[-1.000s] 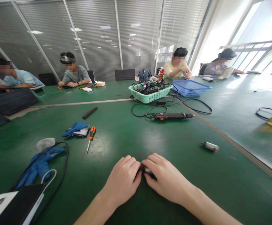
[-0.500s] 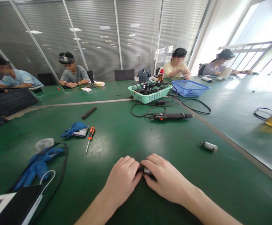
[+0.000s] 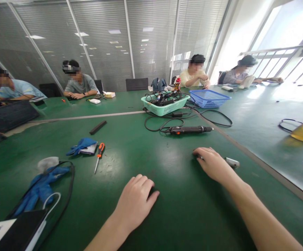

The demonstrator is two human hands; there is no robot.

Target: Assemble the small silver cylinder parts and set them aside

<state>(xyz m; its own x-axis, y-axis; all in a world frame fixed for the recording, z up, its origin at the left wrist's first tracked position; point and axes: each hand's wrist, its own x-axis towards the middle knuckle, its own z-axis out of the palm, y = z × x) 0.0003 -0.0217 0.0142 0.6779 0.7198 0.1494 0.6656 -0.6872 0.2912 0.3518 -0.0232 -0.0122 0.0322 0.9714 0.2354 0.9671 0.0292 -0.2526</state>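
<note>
My left hand (image 3: pixel 136 198) rests on the green table (image 3: pixel 177 209), thumb apart from the bent fingers, with nothing visible between them. Farther forward and right, my right hand (image 3: pixel 211 164) is closed, palm down, low over the table. A small shiny metal piece (image 3: pixel 201 157) shows between its thumb and fingers; most of it is hidden. Just right of that wrist lies a silver cylinder (image 3: pixel 232 162), partly covered by the hand. A screwdriver (image 3: pixel 99 157) with an orange and black handle lies left of my hands.
An electric screwdriver (image 3: pixel 190 130) with a looped cable lies ahead. Behind it stand a green basket (image 3: pixel 164 110) of tools and cables and a blue basket (image 3: pixel 209 101). Blue gloves (image 3: pixel 40 188), a dark bar (image 3: pixel 98 127) and a black-and-white device (image 3: pixel 18 230) lie left. Several people sit beyond.
My right hand has left my left hand and moved forward and right, beside the silver cylinder. The metal piece between both hands no longer shows there. My left hand has stayed put.
</note>
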